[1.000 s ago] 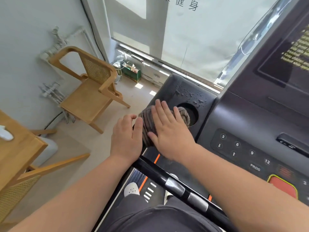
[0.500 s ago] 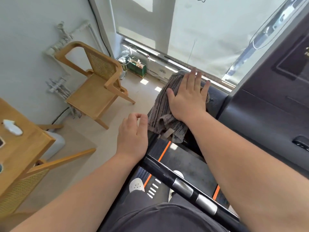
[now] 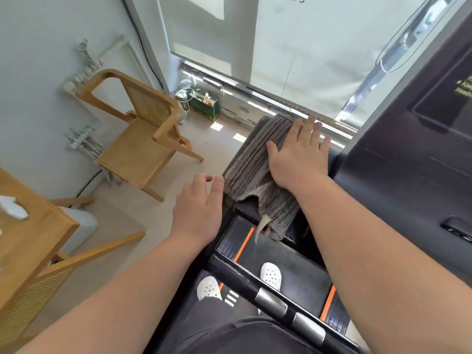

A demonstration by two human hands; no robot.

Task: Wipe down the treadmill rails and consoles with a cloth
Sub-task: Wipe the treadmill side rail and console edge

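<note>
A grey striped cloth [image 3: 255, 159] lies spread over the left wing of the dark treadmill console [image 3: 398, 180], its lower end hanging off the near edge. My right hand [image 3: 298, 154] presses flat on the cloth with straight fingers, reaching the wing's far edge. My left hand [image 3: 199, 210] hovers just left of the console wing, fingers loosely curled, holding nothing. A black handrail bar [image 3: 278, 300] with silver sensor pads crosses low in front of me. The console's screen [image 3: 447, 98] sits at the far right.
A wooden cane-back chair [image 3: 143, 139] stands on the floor to the left. A wooden table [image 3: 33, 236] and a second chair occupy the lower left. A window with a white blind [image 3: 306, 42] is ahead. My white shoes [image 3: 270, 274] stand on the treadmill belt.
My right hand has pushed the cloth from the cup-holder area forward and up to the wing's far edge, spreading it out. The left hand stayed beside the console, its fingers a little looser.
</note>
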